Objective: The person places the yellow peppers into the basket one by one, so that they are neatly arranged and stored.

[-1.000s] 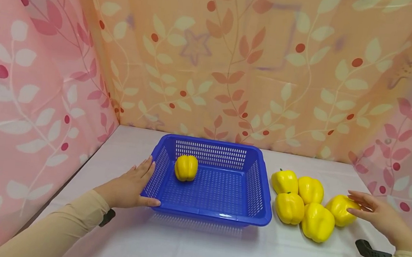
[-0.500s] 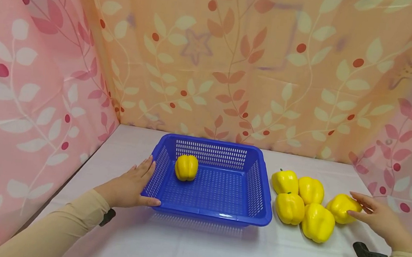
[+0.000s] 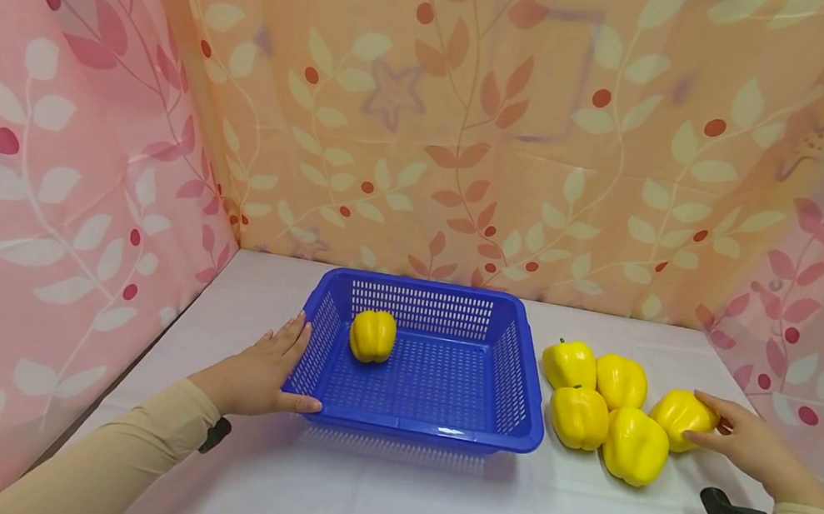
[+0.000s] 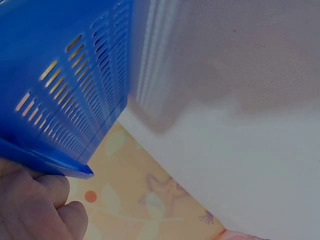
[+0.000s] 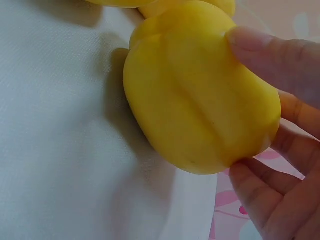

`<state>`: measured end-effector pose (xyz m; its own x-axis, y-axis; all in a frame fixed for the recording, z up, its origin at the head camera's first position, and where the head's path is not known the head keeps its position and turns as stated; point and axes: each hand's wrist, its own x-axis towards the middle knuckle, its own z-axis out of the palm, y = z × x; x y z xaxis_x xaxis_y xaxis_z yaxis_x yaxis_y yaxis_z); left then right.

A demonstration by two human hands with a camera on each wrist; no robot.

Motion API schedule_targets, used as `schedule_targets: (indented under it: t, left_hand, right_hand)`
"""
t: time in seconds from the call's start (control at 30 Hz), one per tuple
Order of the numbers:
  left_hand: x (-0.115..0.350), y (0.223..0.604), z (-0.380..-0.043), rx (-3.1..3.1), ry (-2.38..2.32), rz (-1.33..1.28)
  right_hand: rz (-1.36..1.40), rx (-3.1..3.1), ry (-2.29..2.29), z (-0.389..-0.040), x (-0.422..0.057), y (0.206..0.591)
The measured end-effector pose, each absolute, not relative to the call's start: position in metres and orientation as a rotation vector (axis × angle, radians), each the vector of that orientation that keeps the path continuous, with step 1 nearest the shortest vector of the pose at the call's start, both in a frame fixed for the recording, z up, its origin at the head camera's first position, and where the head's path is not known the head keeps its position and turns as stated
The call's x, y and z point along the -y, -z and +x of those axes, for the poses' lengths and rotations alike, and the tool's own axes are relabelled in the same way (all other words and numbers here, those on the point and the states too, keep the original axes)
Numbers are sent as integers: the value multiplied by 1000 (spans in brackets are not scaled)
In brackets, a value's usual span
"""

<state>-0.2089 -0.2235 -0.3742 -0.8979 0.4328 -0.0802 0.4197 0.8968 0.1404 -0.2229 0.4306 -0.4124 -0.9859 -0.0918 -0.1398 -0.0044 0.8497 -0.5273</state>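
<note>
In the head view my left hand (image 3: 260,373) rests on the left rim of a blue plastic basket (image 3: 424,428), fingers extended along it and thumb at the front corner. The left wrist view shows fingertips at the rim, beside the slotted wall. One yellow bell pepper (image 3: 372,336) sits inside the basket toward the back left. At the far right my right hand (image 3: 750,441) holds another yellow bell pepper (image 5: 200,95) between thumb and fingers. This one is the rightmost of the group, close over the white cloth.
Several more yellow bell peppers (image 3: 635,448) lie bunched between the basket and my right hand. White cloth (image 3: 431,502) covers the table. A patterned orange curtain (image 3: 463,128) hangs at the back, pink ones (image 3: 52,169) at the sides.
My right hand has moved left and closed its thumb and fingers onto the rightmost bell pepper, which has shifted slightly. The left hand and the basket stay put.
</note>
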Motion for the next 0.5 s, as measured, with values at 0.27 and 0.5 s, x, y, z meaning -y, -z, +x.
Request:
schedule_targets:
  t: [0.27,0.5]
  left_hand:
    - [222,374,-209,-2947,-181,660]
    - [223,375,-209,-2947,-175,660]
  right_hand:
    - [-128,-2822,857,-221,-429,413]
    - [-170,-2785,972,-219,-429,420]
